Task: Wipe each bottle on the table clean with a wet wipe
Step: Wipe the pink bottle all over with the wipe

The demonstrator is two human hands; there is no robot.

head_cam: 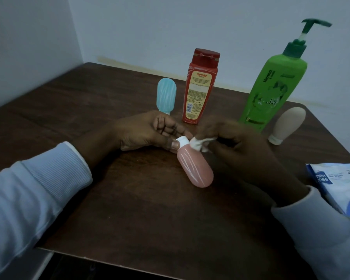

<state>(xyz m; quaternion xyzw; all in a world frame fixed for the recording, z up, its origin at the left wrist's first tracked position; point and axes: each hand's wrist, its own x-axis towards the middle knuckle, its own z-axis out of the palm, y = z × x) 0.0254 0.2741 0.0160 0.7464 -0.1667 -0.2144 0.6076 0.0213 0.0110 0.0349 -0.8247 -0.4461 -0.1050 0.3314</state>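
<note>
A small pink bottle [195, 166] with a white cap lies tilted over the middle of the brown table [129, 199], cap pointing away from me. My left hand [150, 131] pinches the cap between thumb and fingers. My right hand [238, 142] grips a crumpled white wet wipe [199, 143] and presses it against the bottle's shoulder just below the cap. Further back stand a light blue bottle [166, 94] upside down on its cap, a red bottle [199, 87], a tall green pump bottle [275, 85] and a beige bottle [288, 126] resting on its cap.
A blue and white pack of wet wipes [335, 182] lies at the table's right edge beside my right forearm. White walls close the table in at the back and the left. The table's front edge runs below my sleeves.
</note>
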